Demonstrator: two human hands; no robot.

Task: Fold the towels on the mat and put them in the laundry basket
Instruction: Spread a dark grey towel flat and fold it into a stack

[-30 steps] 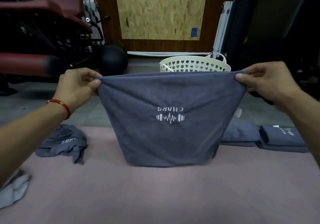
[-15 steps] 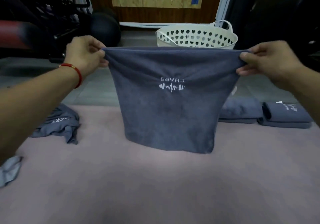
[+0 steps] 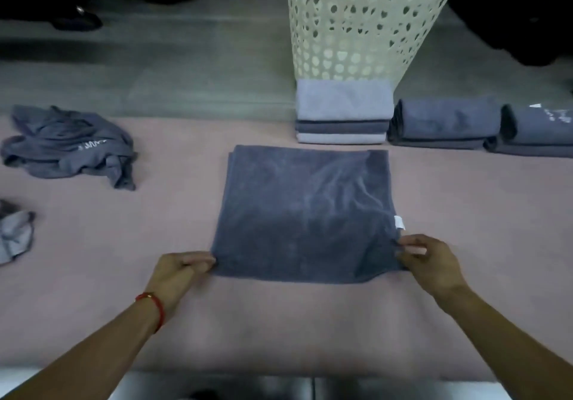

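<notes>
One grey towel (image 3: 305,213) lies flat on the pink mat (image 3: 279,316), folded over so that a second layer's edge shows along its far and left sides. The left hand (image 3: 178,271) pinches its near left corner between thumb and fingers; the right hand (image 3: 429,260) pinches its near right corner the same way, just below a small white tag (image 3: 399,223) on the towel's right edge. Both hands sit low on the mat, with the towel stretching away from them. A red bracelet (image 3: 154,308) circles the left wrist.

Beyond the right hand, along the far edge of the mat, stand three folded piles in a row: one stack (image 3: 342,116) of lighter and darker layers, how many I cannot tell, and two dark folded towels, the middle one (image 3: 443,125) beside the stack and the outer one (image 3: 538,130) at the frame's right edge with white print on it. One cream laundry basket (image 3: 359,18), its wall pierced with holes, stands right behind the stack.

Well out to the left of the left hand lie two unfolded towels: one crumpled heap (image 3: 68,148) with white lettering, and nearer, at the frame's edge, one lighter crumpled piece (image 3: 15,235)
</notes>
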